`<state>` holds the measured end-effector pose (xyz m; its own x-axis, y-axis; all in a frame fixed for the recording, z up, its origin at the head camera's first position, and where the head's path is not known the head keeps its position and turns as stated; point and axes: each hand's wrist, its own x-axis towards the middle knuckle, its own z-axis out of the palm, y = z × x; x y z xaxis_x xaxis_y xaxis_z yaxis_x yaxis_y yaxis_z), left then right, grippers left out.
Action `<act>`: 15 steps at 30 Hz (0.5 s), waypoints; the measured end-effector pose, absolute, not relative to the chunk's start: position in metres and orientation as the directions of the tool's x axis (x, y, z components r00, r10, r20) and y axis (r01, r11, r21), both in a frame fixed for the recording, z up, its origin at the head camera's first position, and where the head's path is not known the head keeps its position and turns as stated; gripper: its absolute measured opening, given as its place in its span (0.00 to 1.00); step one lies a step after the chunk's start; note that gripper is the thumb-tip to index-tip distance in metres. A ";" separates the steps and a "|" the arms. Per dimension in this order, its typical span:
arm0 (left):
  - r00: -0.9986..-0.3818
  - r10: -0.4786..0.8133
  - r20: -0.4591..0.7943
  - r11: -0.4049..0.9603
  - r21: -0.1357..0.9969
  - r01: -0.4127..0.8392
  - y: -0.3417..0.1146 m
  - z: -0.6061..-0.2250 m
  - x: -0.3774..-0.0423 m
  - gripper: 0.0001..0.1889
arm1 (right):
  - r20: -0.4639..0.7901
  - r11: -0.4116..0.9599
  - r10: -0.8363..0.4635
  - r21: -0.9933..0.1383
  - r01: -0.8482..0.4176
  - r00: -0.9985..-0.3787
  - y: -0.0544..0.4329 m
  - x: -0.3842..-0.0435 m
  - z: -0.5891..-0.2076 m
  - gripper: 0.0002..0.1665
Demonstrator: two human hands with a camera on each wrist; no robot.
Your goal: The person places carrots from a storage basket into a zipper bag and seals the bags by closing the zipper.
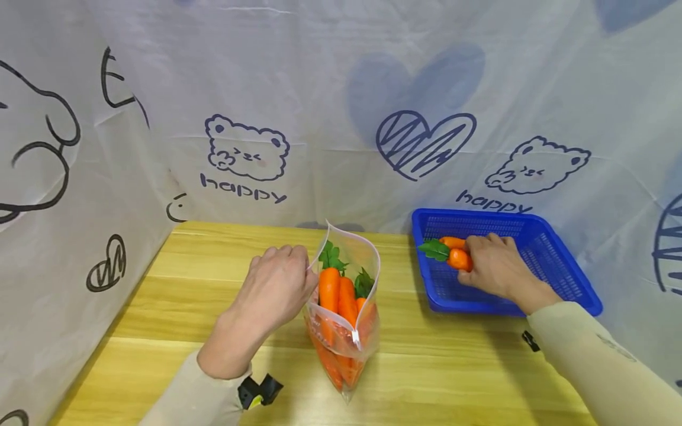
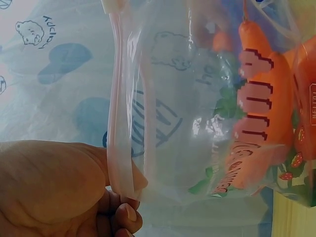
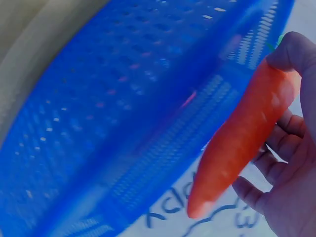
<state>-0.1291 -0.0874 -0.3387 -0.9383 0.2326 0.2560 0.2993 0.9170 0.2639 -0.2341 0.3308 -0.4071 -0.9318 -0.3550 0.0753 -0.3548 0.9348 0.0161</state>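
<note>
My left hand [image 1: 279,284] pinches the zip rim of a clear zip-lock bag [image 1: 367,349] between thumb and fingers. The bag stands with its mouth spread, and several orange carrots [image 1: 329,290] with green leaves are inside. In the left wrist view, the bag's rim [image 2: 116,98] runs down to the thumb, with red printing on the film. Over at the blue basket [image 1: 434,299], my right hand [image 1: 492,266] grips a carrot [image 3: 242,133], its fingers curled round the thick end. Two orange ends and a green leaf [image 1: 436,250] show beside that hand in the head view.
A yellow wood-grain table [image 1: 426,367] carries both bag and basket. Behind and at the left hangs a pale cloth [image 1: 319,118] printed with hearts and bears. The basket stands at the right, close to the back cloth.
</note>
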 end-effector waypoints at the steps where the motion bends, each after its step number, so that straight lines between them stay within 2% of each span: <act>1: -0.936 0.235 0.262 0.916 0.262 0.303 -0.087 -0.339 -0.129 0.12 | 0.087 0.931 -0.366 0.031 -0.365 -0.926 0.328 -0.232 -0.404 0.29; 8: -0.936 0.232 0.263 0.913 0.274 0.303 -0.087 -0.337 -0.129 0.12 | 0.185 0.880 -0.475 0.121 -0.460 -0.860 0.308 -0.218 -0.385 0.27; 15: -0.927 0.241 0.287 0.912 0.259 0.317 -0.085 -0.336 -0.128 0.12 | 0.284 0.822 -0.563 0.098 -0.561 -0.776 0.284 -0.203 -0.359 0.24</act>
